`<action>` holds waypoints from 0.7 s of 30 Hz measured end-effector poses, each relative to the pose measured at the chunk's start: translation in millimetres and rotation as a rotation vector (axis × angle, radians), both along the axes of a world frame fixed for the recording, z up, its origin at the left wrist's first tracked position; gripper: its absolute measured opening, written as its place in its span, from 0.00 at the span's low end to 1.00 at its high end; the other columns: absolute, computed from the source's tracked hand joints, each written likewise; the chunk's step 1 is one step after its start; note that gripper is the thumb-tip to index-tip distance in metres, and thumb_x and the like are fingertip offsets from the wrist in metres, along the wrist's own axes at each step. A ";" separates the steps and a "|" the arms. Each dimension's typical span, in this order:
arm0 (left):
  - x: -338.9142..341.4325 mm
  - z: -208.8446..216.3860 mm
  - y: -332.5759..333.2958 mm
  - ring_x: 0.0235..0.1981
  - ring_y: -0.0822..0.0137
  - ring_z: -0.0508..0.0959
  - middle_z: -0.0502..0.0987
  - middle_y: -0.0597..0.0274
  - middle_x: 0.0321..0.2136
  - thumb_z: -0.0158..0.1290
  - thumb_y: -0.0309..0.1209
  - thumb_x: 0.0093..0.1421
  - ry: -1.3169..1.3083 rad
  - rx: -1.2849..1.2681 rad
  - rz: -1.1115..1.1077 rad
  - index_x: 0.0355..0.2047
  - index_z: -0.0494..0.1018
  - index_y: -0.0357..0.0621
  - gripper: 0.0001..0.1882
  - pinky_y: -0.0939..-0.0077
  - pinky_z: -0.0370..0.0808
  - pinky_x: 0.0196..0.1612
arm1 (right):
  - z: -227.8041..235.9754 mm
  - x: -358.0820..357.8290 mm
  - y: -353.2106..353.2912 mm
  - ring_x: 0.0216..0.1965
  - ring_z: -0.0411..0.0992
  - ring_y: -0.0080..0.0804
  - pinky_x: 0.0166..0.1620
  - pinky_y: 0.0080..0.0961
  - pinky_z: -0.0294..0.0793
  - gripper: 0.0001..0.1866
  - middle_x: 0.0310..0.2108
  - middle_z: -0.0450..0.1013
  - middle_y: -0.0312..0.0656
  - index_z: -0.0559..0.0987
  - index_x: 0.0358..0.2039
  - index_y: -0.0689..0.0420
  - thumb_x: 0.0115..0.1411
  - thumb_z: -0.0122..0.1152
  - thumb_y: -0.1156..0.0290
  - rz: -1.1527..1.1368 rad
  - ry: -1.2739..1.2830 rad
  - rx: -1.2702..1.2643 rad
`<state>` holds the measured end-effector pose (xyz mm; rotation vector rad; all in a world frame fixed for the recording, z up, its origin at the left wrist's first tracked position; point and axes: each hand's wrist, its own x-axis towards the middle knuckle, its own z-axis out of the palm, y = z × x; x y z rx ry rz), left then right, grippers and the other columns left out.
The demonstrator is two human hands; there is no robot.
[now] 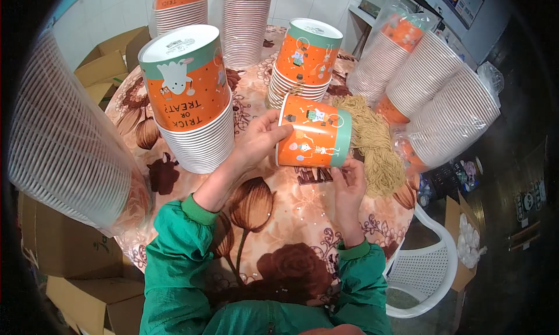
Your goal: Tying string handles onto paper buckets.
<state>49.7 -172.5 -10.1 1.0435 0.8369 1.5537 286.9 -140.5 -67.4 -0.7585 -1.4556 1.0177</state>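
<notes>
An orange paper bucket [314, 131] with a green base band and skeleton pictures lies sideways above the table in front of me. My left hand [260, 142] grips it at the white rim, thumb on the outer wall and fingers partly hidden. At its green base end, my right hand [349, 186] pinches the lower edge. Just right of the bucket rests a bundle of tan cord [378, 151]. Behind it an upside-down stack of the same buckets [308, 58] has a bit of twisted cord near its foot. A larger upside-down stack [187, 96] stands left of my left hand.
Flowered cloth covers the round table [297, 218]. Bagged bucket stacks stand at the far left [70, 137], the back [247, 26] and the right [448, 114]. Cardboard boxes [96, 294] sit at lower left; a white plastic chair [425, 265] stands at lower right.
</notes>
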 end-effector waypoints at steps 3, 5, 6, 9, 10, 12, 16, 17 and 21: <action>-7.2 -4.7 3.1 0.41 0.72 0.81 0.81 0.59 0.41 0.53 0.26 0.67 0.031 -0.067 0.071 0.52 0.70 0.36 0.15 0.77 0.78 0.47 | -3.4 -0.1 1.9 0.43 0.68 0.24 0.48 0.21 0.69 0.09 0.40 0.66 0.36 0.72 0.39 0.60 0.61 0.60 0.85 -0.039 -0.059 0.090; -9.0 -7.0 4.5 0.42 0.71 0.81 0.81 0.58 0.41 0.51 0.26 0.68 0.035 -0.100 0.096 0.53 0.69 0.36 0.15 0.76 0.78 0.48 | -4.2 -0.8 2.2 0.41 0.67 0.25 0.46 0.20 0.68 0.08 0.38 0.65 0.37 0.74 0.38 0.61 0.60 0.61 0.85 -0.082 -0.101 0.139; -8.4 -6.2 4.8 0.42 0.70 0.81 0.80 0.58 0.42 0.50 0.26 0.68 0.051 -0.120 0.115 0.53 0.69 0.36 0.15 0.75 0.78 0.48 | -5.2 -0.7 3.0 0.41 0.67 0.25 0.46 0.20 0.68 0.08 0.38 0.65 0.37 0.74 0.38 0.61 0.60 0.61 0.85 -0.083 -0.102 0.139; -6.7 -5.9 5.5 0.43 0.69 0.80 0.80 0.56 0.43 0.48 0.26 0.68 0.074 -0.146 0.140 0.53 0.69 0.36 0.14 0.73 0.77 0.49 | -8.9 -0.2 5.5 0.41 0.67 0.25 0.44 0.20 0.68 0.08 0.38 0.65 0.36 0.74 0.38 0.61 0.60 0.62 0.84 -0.078 -0.076 0.137; -6.5 -6.0 5.4 0.43 0.68 0.80 0.79 0.56 0.44 0.48 0.25 0.68 0.082 -0.154 0.146 0.53 0.69 0.36 0.15 0.72 0.78 0.49 | -9.7 0.5 6.3 0.41 0.67 0.25 0.45 0.21 0.69 0.08 0.39 0.66 0.37 0.74 0.38 0.61 0.61 0.61 0.84 -0.096 -0.099 0.153; -6.4 -5.4 5.0 0.43 0.68 0.80 0.79 0.56 0.44 0.48 0.25 0.68 0.048 -0.172 0.129 0.53 0.68 0.36 0.14 0.72 0.79 0.47 | -9.9 1.0 6.0 0.42 0.67 0.25 0.45 0.21 0.69 0.08 0.39 0.66 0.37 0.74 0.39 0.61 0.61 0.61 0.84 -0.115 -0.122 0.169; -3.2 -8.3 6.8 0.43 0.67 0.81 0.78 0.57 0.43 0.47 0.25 0.68 -0.025 -0.235 0.113 0.52 0.68 0.37 0.13 0.71 0.82 0.41 | -8.7 2.0 5.8 0.46 0.68 0.25 0.51 0.25 0.70 0.09 0.44 0.67 0.38 0.73 0.42 0.60 0.62 0.61 0.83 -0.117 -0.074 0.147; -2.0 -8.6 6.1 0.43 0.67 0.81 0.78 0.57 0.43 0.47 0.25 0.68 -0.025 -0.235 0.113 0.52 0.68 0.37 0.13 0.71 0.82 0.41 | -8.8 2.4 6.5 0.48 0.68 0.25 0.53 0.26 0.70 0.10 0.46 0.67 0.38 0.73 0.44 0.60 0.63 0.61 0.83 -0.146 -0.108 0.200; -4.0 -10.8 11.2 0.41 0.66 0.82 0.78 0.57 0.42 0.45 0.23 0.68 -0.131 -0.274 0.069 0.52 0.68 0.37 0.13 0.72 0.83 0.37 | -8.2 0.8 5.4 0.50 0.67 0.26 0.54 0.26 0.69 0.16 0.49 0.66 0.38 0.71 0.51 0.58 0.64 0.62 0.80 -0.163 0.025 0.097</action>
